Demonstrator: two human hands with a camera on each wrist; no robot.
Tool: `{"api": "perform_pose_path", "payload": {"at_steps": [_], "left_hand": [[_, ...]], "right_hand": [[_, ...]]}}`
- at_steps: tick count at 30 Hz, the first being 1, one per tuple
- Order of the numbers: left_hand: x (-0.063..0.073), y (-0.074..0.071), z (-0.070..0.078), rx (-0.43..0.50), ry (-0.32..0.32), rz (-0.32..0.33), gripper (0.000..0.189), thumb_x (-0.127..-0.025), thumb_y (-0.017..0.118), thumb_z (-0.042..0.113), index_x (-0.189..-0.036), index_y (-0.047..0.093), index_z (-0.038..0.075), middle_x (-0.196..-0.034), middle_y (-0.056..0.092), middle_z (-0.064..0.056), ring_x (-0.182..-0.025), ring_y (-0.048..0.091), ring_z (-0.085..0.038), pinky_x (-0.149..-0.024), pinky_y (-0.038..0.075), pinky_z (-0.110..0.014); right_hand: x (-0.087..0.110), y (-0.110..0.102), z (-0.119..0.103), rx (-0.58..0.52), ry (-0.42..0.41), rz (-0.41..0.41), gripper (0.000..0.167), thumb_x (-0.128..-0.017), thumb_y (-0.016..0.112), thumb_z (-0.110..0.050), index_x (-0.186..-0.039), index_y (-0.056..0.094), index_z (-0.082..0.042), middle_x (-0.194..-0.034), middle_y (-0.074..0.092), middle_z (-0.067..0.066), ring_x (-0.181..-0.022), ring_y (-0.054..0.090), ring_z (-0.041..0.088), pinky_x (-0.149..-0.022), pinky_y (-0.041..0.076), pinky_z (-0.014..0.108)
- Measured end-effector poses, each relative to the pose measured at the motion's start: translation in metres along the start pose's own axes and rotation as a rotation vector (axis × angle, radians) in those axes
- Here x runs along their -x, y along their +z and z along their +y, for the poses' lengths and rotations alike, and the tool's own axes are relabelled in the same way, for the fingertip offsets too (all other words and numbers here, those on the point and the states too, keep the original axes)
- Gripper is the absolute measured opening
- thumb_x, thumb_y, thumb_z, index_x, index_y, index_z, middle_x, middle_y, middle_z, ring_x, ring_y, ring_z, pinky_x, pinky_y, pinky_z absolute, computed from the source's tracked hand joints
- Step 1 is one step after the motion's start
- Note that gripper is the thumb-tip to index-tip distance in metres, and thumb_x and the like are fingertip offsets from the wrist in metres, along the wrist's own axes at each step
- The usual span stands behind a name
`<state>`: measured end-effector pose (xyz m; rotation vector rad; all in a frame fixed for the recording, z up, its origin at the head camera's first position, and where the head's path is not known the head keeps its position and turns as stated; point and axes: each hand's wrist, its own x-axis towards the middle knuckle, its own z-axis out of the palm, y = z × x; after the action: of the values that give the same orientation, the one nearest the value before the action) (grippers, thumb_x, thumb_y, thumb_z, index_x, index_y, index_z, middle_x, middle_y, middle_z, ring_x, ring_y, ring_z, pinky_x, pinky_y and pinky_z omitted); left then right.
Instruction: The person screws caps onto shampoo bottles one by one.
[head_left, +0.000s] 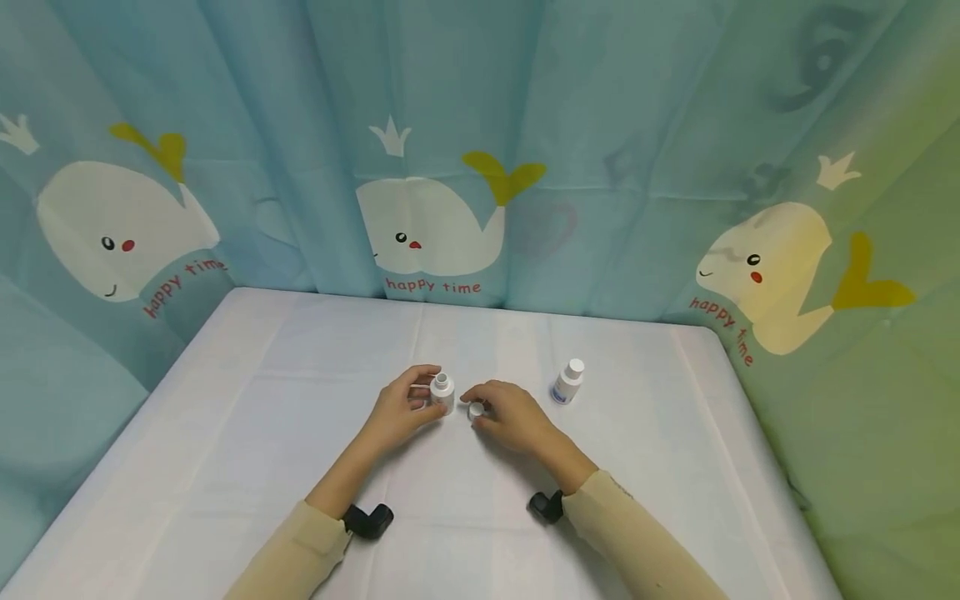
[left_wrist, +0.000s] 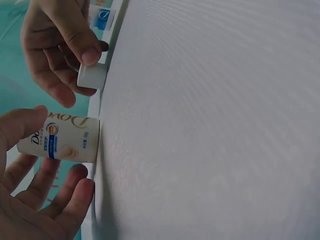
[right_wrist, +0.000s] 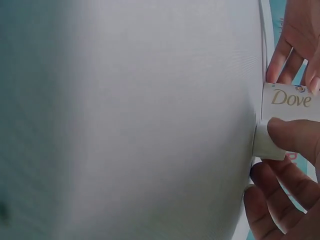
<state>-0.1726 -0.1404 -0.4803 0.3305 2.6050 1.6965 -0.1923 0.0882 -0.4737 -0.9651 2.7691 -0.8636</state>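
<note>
A small white Dove bottle (head_left: 442,395) stands upright on the table with its mouth uncovered. My left hand (head_left: 399,410) holds it from the left, thumb on the near side and fingers behind. Just to the right, my right hand (head_left: 513,414) pinches a white bottle cap (head_left: 476,410) between thumb and fingers, low at the tabletop. In the left wrist view the bottle's label (left_wrist: 62,137) shows gold and blue print, and the cap (left_wrist: 92,76) is apart from the bottle. The right wrist view shows the thumb pressed on the cap (right_wrist: 267,143).
A second white bottle (head_left: 567,382) with its cap on stands to the right, beyond the right hand. White cloth covers the table (head_left: 630,500). A blue-green curtain (head_left: 585,250) with whale prints hangs behind the table and along its sides.
</note>
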Motion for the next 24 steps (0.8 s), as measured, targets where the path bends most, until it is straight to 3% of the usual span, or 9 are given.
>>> {"api": "perform_pose_path", "payload": {"at_steps": [5, 10, 16, 24], "left_hand": [[-0.002, 0.002, -0.002, -0.008, -0.016, 0.006, 0.054, -0.084, 0.081, 0.012, -0.131, 0.057, 0.005, -0.126, 0.063, -0.017, -0.107, 0.066, -0.031, -0.092, 0.057, -0.041], [-0.004, 0.003, -0.002, 0.003, -0.036, 0.010, 0.048, -0.082, 0.082, 0.010, -0.124, 0.059, 0.003, -0.123, 0.065, -0.017, -0.103, 0.069, -0.029, -0.089, 0.058, -0.039], [-0.002, 0.003, 0.004, 0.023, -0.038, -0.011, 0.049, -0.082, 0.083, 0.012, -0.124, 0.059, 0.005, -0.124, 0.064, -0.014, -0.107, 0.069, -0.030, -0.090, 0.058, -0.037], [0.006, 0.006, 0.019, 0.056, 0.011, -0.044, 0.047, -0.083, 0.082, 0.010, -0.124, 0.059, 0.005, -0.123, 0.063, -0.013, -0.110, 0.068, -0.031, -0.094, 0.056, -0.036]], "right_hand": [[0.000, 0.000, -0.001, -0.043, 0.025, -0.006, 0.030, -0.088, 0.075, -0.014, -0.118, 0.070, -0.016, -0.110, 0.070, -0.005, -0.095, 0.062, 0.010, -0.087, 0.053, 0.032], [0.003, -0.003, -0.005, -0.079, -0.003, 0.032, 0.029, -0.088, 0.076, -0.013, -0.116, 0.070, -0.015, -0.110, 0.071, -0.003, -0.095, 0.065, 0.013, -0.084, 0.054, 0.033], [0.007, -0.011, -0.011, -0.126, -0.049, 0.086, 0.028, -0.086, 0.077, -0.010, -0.113, 0.071, -0.013, -0.107, 0.071, -0.003, -0.092, 0.066, 0.013, -0.075, 0.056, 0.026], [0.015, -0.031, -0.027, -0.239, -0.091, 0.176, 0.025, -0.086, 0.075, -0.009, -0.111, 0.072, -0.011, -0.108, 0.072, -0.001, -0.089, 0.065, 0.013, -0.068, 0.058, 0.032]]}}
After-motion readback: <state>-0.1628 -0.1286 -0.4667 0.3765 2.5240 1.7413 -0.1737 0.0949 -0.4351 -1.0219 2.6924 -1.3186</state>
